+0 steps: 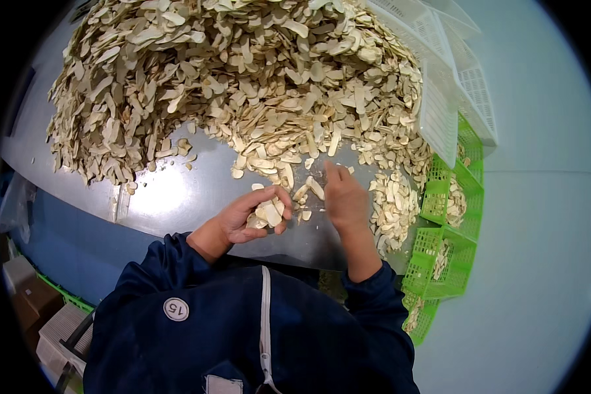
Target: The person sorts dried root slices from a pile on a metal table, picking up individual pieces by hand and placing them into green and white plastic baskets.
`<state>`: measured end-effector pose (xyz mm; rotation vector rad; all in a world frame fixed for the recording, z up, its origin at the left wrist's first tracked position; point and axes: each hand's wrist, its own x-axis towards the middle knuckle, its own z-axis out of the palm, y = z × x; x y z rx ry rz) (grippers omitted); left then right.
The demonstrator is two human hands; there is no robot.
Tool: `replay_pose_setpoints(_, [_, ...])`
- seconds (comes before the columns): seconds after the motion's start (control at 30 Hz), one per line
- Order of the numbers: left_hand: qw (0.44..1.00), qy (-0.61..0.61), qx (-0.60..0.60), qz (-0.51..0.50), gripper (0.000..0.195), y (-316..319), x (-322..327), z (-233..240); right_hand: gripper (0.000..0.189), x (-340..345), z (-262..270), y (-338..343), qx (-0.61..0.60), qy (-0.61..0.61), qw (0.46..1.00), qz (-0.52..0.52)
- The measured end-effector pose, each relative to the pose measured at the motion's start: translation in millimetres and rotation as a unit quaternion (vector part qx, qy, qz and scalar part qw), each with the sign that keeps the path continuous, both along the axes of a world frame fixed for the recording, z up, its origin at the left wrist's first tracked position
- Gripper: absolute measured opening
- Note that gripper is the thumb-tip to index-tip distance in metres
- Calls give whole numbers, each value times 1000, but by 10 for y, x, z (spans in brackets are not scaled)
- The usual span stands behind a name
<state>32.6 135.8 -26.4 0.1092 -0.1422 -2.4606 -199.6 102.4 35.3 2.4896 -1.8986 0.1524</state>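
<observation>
Several pale dried slices [267, 214], perhaps of a root, lie in the cupped palm of my left hand [236, 216], with the fingers curled around them. My right hand [345, 201] is over the metal table [202, 187] with its back towards me. Its fingers are bent and point at the foot of the heap, and what is under the fingertips is hidden. Between the hands a few loose slices [315, 188] and small fragments rest on the metal. A large heap of slices [276, 64] rises beyond both hands. To the right of my right hand is a smaller pile [395, 209].
Green plastic baskets [465, 197] with slices in them line the table's right end. White slotted plastic trays [438, 108] lean above them against the heap. A pale wall [541, 221] stands at the right. Boxes [32, 290] and a clear plastic bag [17, 202] are at lower left.
</observation>
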Motion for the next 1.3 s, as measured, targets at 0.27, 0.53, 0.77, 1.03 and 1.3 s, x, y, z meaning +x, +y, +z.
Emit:
replay_pose_setpoints(0.27, [999,-1,30,9,38,5,9,-35,25,-287,105,59,-88,-76,993,4])
replay_pose_setpoints(0.53, [994,-73,-63,51,43,34,76,-108,15,55,-110,169,17,-44,999,11])
replay_pose_setpoints(0.77, [995,-20,-93,-25,41,-24,-229,-387,9,-84,-108,203,38,51,997,35])
replay_pose_setpoints(1.03, [997,-47,-43,-36,33,29,-283,-172,17,-164,-75,120,15,35,999,-2])
replay_pose_setpoints(1.3, [996,-60,-29,-54,35,-22,-308,-168,22,-612,-331,208,-3,-282,951,-130])
